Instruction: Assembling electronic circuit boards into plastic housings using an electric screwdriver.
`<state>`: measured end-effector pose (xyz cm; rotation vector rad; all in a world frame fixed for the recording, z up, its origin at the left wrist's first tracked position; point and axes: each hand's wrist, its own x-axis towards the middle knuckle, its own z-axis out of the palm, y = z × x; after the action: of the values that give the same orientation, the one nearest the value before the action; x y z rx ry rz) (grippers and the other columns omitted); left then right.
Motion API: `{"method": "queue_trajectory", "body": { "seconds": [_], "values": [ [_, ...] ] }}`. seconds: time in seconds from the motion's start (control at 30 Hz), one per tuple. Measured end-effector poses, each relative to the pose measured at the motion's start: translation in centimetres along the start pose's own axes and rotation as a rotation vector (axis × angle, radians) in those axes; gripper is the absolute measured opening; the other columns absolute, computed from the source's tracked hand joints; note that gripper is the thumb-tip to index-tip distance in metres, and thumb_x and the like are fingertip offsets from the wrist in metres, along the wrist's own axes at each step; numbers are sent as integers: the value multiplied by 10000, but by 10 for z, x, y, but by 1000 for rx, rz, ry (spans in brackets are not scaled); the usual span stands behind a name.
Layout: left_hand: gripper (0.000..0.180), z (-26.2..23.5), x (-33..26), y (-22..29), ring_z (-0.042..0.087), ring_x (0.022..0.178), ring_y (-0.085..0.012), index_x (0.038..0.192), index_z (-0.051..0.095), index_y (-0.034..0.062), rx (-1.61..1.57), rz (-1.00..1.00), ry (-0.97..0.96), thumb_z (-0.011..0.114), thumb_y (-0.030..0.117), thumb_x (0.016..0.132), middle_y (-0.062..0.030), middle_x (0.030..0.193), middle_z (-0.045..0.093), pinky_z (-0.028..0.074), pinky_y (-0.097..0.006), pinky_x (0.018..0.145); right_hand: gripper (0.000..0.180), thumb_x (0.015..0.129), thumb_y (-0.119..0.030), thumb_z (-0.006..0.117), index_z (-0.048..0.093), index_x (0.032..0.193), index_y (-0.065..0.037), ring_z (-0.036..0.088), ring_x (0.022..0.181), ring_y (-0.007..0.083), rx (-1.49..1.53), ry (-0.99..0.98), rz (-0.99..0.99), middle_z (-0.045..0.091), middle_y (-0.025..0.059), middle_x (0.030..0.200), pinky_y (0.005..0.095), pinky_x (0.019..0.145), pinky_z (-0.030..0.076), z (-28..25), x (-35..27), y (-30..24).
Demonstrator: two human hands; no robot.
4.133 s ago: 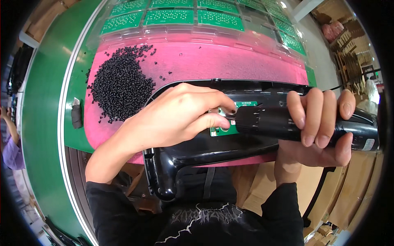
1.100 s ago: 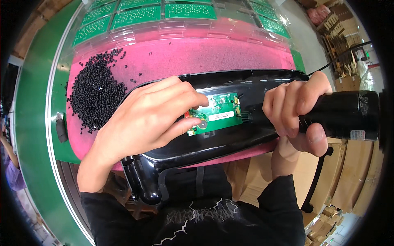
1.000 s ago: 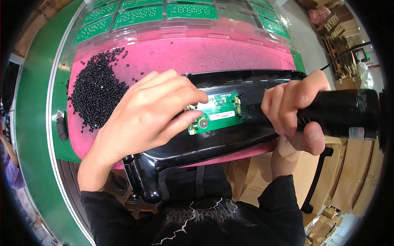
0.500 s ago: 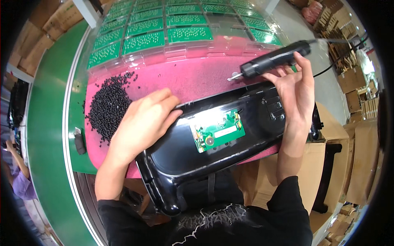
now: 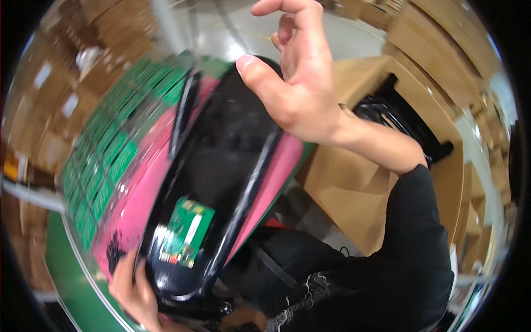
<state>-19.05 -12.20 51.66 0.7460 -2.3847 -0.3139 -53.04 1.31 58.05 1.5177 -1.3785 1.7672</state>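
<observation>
Clock face centred on the circuit board, twelve away from the wearer.

Item: green circuit board [image 5: 191, 229], one, white label strip; lies inside the long black housing [image 5: 218, 144], toward its near end.

Item: left hand [image 5: 133, 293], half past seven; fingers at the housing's rim; whether they clamp it, I cannot tell.

Item: right hand [image 5: 301, 91], one o'clock, over the housing's far end; thumb and fingers well apart, nothing between them.

Item: slender dark object, blurred, twelve o'clock, along the housing's edge.

Item: clear tray [image 5: 124, 189] of green boards, ten o'clock.

Item: small black bits [image 5: 114, 250], half past eight, on the pink mat [image 5: 272, 185] beneath the housing.

Item: carton [image 5: 354, 171], two o'clock, black part [image 5: 415, 119] within.
</observation>
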Motion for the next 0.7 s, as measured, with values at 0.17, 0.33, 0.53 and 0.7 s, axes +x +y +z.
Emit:
{"method": "queue_trajectory", "body": {
  "seconds": [0.17, 0.33, 0.53, 0.7],
  "values": [
    [265, -16, -61, -23, 659, 758, -249, 989, 691, -80, 175, -9, 531, 728, 163, 890, -126, 824, 704, 532, -374, 696, 549, 726, -109, 682, 439, 1213, -36, 399, 1092, 260, -721, 109, 45, 421, 127, 1133, 352, 952, 375, -136, -20, 65],
    [388, -98, -179, -94, 620, 917, -291, 1132, 629, -108, -9, -654, 917, 680, 186, 884, -221, 1029, 657, 490, -401, 834, 583, 802, -159, 657, 405, 1285, 48, 473, 1250, 338, -961, 94, 628, 485, 240, 1268, 436, 1035, 415, -295, -114, 146],
    [260, -85, -186, -85, 665, 829, -274, 1020, 673, -92, 90, -498, 1082, 719, 122, 880, -188, 945, 704, 530, -361, 786, 656, 890, -499, 533, 612, 1226, 58, 447, 1313, 418, -1606, -957, 1421, 499, 276, 1379, 481, 1089, 363, -404, -264, 188],
    [198, -129, -214, -65, 671, 820, -252, 994, 664, -41, -610, -637, 1114, 660, 139, 911, -153, 971, 707, 530, -337, 746, 480, 849, -313, 617, 627, 1064, 116, 587, 1113, 462, -1366, -635, 1484, 612, 350, 1132, 479, 954, 465, -463, -333, 194]
  ]
}}
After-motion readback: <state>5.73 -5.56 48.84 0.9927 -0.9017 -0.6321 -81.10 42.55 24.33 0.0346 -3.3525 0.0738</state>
